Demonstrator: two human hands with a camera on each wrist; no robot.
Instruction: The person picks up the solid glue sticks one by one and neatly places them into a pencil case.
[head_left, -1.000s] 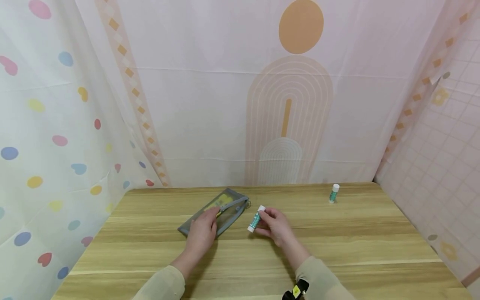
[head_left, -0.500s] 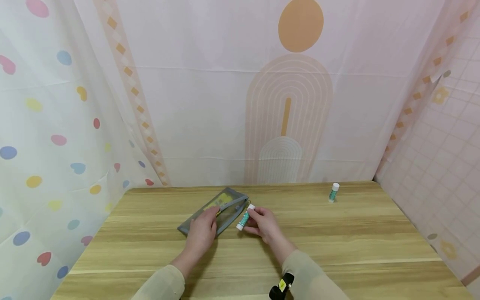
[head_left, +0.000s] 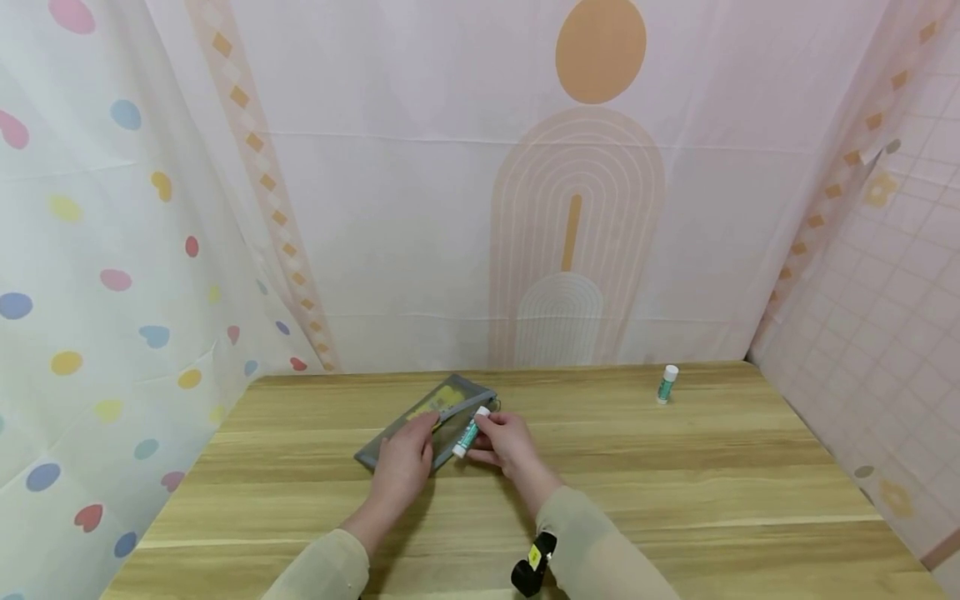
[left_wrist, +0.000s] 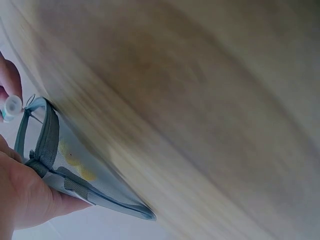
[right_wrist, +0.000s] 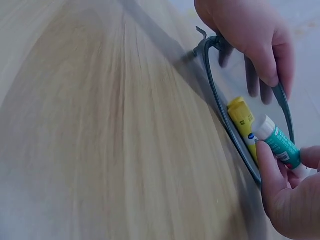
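Pinching the glue stick [head_left: 468, 434], the right hand [head_left: 504, 443] hovers over the pouch [head_left: 420, 412].

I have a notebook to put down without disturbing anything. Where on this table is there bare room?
Bare wood runs along the table near edge, right of the right hand, up to the standing glue stick at the far right. The left strip beside the mesh pouch is free too. It is crowded where the left hand holds the pouch.

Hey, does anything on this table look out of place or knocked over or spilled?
Only one thing stands apart: a teal glue stick upright, alone near the table's far right edge, away from the mesh pouch. Nothing is spilled or damaged.
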